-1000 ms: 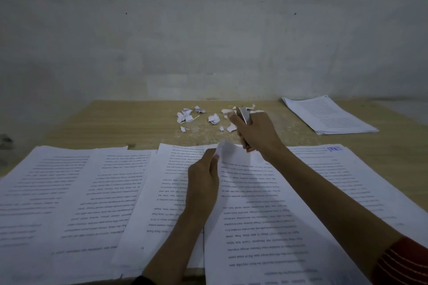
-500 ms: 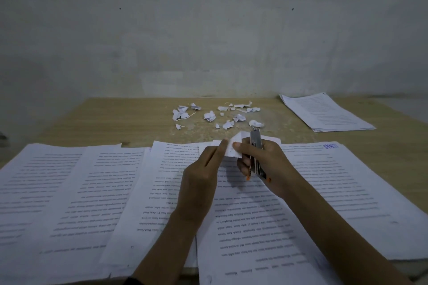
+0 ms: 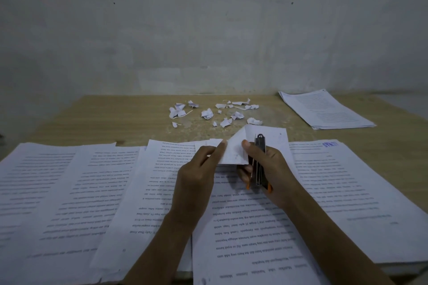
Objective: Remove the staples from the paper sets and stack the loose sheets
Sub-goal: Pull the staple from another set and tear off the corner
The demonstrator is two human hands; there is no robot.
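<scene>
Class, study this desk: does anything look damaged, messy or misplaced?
Yes. Torn paper scraps litter the table beyond the sheets, and one sheet's corner is bent up, pinched between left hand and right hand.

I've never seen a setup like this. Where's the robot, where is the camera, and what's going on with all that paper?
There is no robot here: these are a person's two bare hands, filmed by one wide-angle camera worn on the head, looking forward and down. The left hand pinches a folded-up paper corner. The right hand touches that corner with its thumb while its grip closes round a slim metal tool with orange tips, probably a staple remover. Printed sheets lie spread across the near edge of the wooden table. Farther back sit torn paper scraps, and a neat paper stack lies at the far right.
</scene>
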